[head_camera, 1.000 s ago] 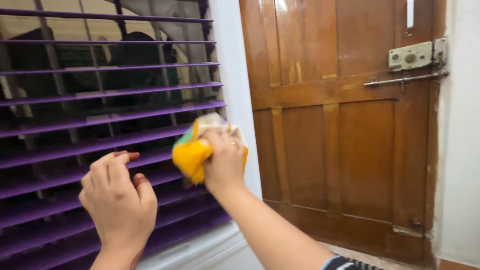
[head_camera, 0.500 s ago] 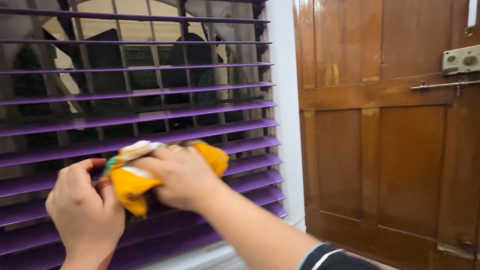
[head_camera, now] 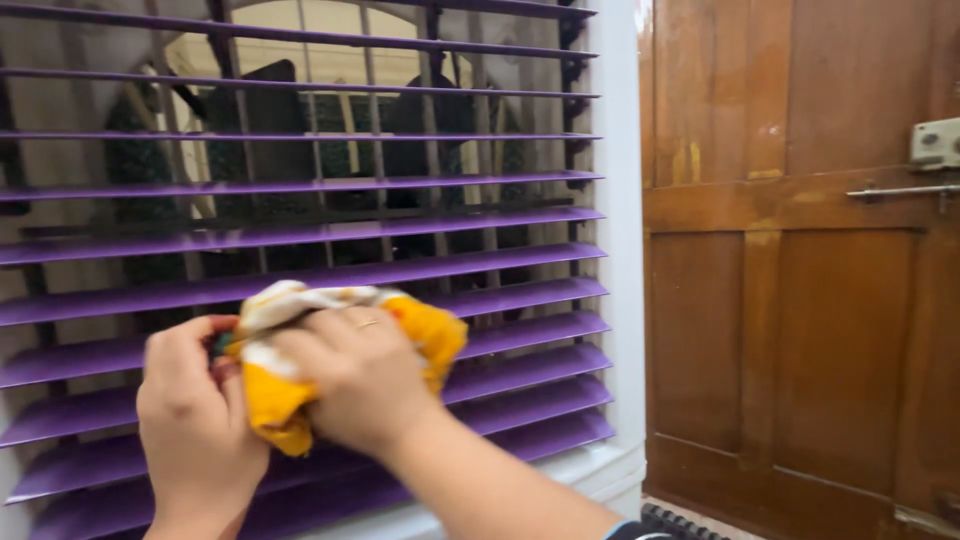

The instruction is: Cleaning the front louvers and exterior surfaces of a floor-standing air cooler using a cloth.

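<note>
**Currently: cloth bunched against a purple grille, two hands**

Item one: a yellow and white cloth [head_camera: 300,370], crumpled into a pad and pressed to the slats low on the left of the grille. Bunching gives a thick face that can bear on the narrow slat edges rather than slipping between them.

Item two: right hand [head_camera: 355,385], laid over the cloth from the front, fingers curled down around it and closed on the wad (a thin ring shows on one finger). The palm sits flat behind the cloth, which suits pushing it against the slats.

Item three: left hand [head_camera: 195,420], just beside the right, fingers folded round the cloth's left end, so the loose part is gathered and does not hang.

Item four: purple slats [head_camera: 520,300], horizontal and tilted, set in a white frame [head_camera: 620,300]; dark shapes stand behind them, too dim to name.

Item five: brown wooden door [head_camera: 800,330] to the right, shut, with a metal bolt [head_camera: 905,190] across it, well apart from both hands.
</note>
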